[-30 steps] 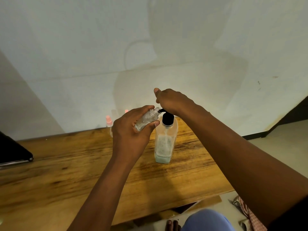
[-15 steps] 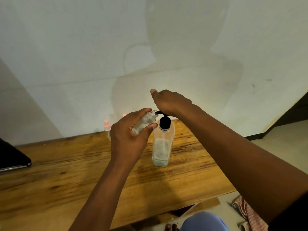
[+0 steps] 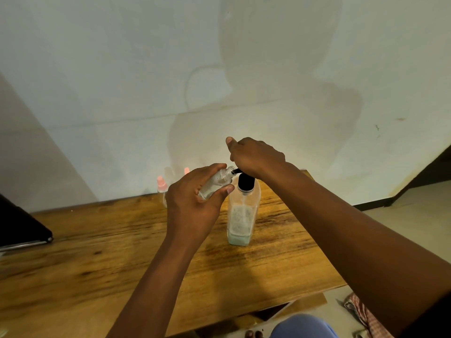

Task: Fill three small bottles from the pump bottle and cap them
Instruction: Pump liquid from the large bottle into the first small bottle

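A clear pump bottle point(image 3: 241, 215) with a black pump collar and a little pale liquid at its base stands on the wooden table point(image 3: 102, 259). My right hand point(image 3: 256, 156) rests on top of the pump head, hiding it; only the black spout shows. My left hand point(image 3: 195, 201) grips a small clear bottle point(image 3: 216, 182), tilted, with its open mouth against the spout. Behind my left hand, near the wall, stand two small bottles with pink caps point(image 3: 161, 185) point(image 3: 186, 170), partly hidden.
A dark flat object point(image 3: 19, 228) lies at the table's left edge. The wall runs just behind the table. A checked cloth point(image 3: 361, 313) lies on the floor at the lower right, beside my blue-clad knee point(image 3: 302, 326).
Both hands stay at the pump and the small bottle. The view shifted a little; the right hand sits slightly lower on the pump than half a second ago.
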